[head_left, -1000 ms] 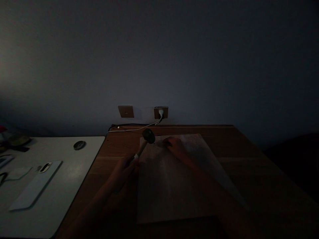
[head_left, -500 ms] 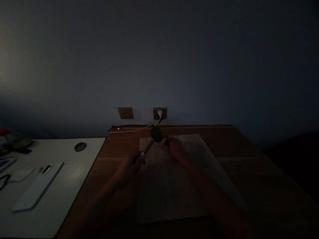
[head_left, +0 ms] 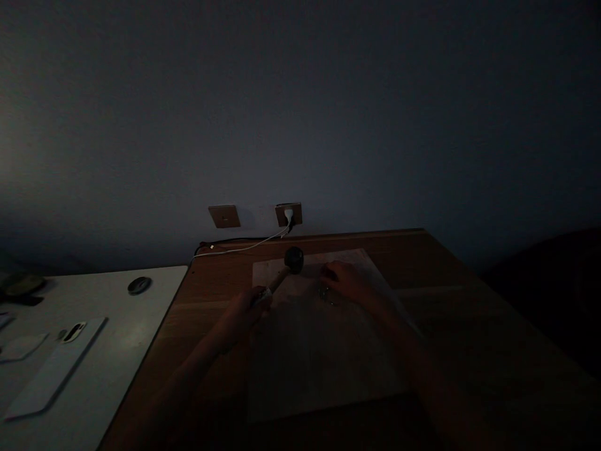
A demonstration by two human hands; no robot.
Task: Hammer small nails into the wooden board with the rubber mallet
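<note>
My left hand [head_left: 248, 308] is wrapped around the handle of a mallet [head_left: 294, 260], whose dark, rounded head points away from me over the far part of a pale board [head_left: 300, 357]. To its right, my right hand [head_left: 345, 282] is low over the board, fingers curled down. A small shiny piece [head_left: 323, 292] shows at those fingertips. It is too dark to make out what it is, and the fingers partly hide it.
The board lies on a wooden table [head_left: 460, 319] against the wall. Behind it, a white plug sits in a wall socket [head_left: 295, 214], its cable [head_left: 235, 252] trailing left. A white table [head_left: 117, 351] at left bears a flat white panel [head_left: 56, 369] and a dark round lid-like thing [head_left: 139, 285].
My right hand has moved right and toward me, away from the mallet head, with the small shiny piece now at its fingers. The mallet has shifted slightly right over the board. The view has turned slightly.
</note>
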